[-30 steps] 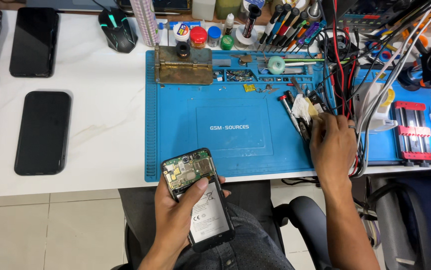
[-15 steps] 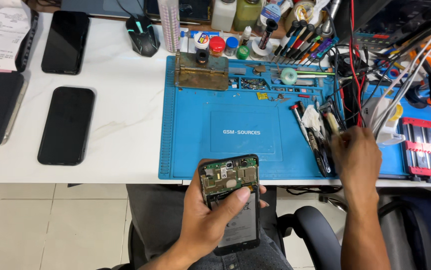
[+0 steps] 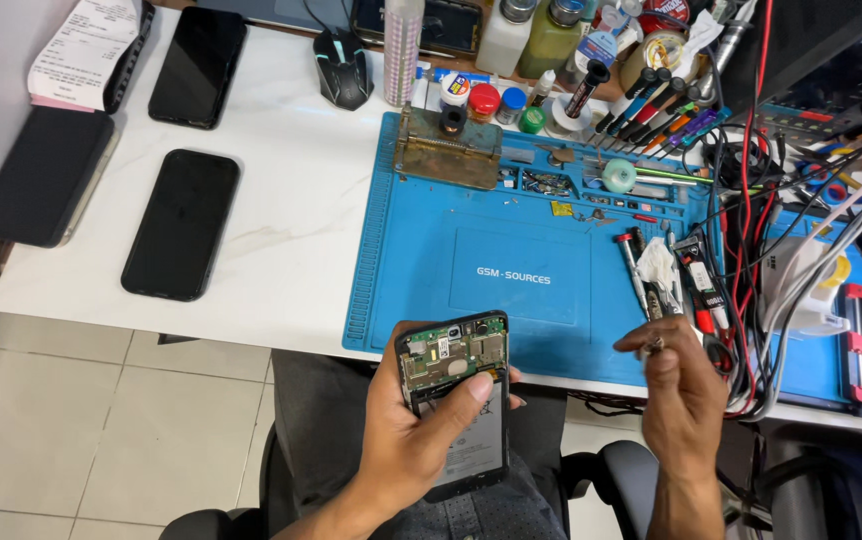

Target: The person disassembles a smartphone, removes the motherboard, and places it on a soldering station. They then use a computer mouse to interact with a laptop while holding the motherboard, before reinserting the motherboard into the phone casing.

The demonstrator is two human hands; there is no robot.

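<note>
My left hand (image 3: 401,455) holds an opened black phone (image 3: 456,400) over my lap, its back cover off and its green circuit board and battery showing. The thumb lies across the board's lower edge. My right hand (image 3: 686,400) hovers to the right of the phone, at the front edge of the blue repair mat (image 3: 511,270). Its thumb and fingertips are pinched on a small metal piece (image 3: 656,343) that is too small to name. Just beyond it, screwdrivers and a white tissue (image 3: 656,270) lie on the mat.
Three black phones (image 3: 181,225) (image 3: 196,65) (image 3: 41,175) lie on the white table at left, near a paper receipt (image 3: 86,50). A mouse (image 3: 341,75), bottles, a metal holder (image 3: 448,150) and a tool rack line the back. Tangled red and black cables (image 3: 751,200) crowd the right.
My right hand has pulled back from the tools on the mat's right side toward me, fingers now pinched. The left hand keeps holding the phone; my head has shifted view.
</note>
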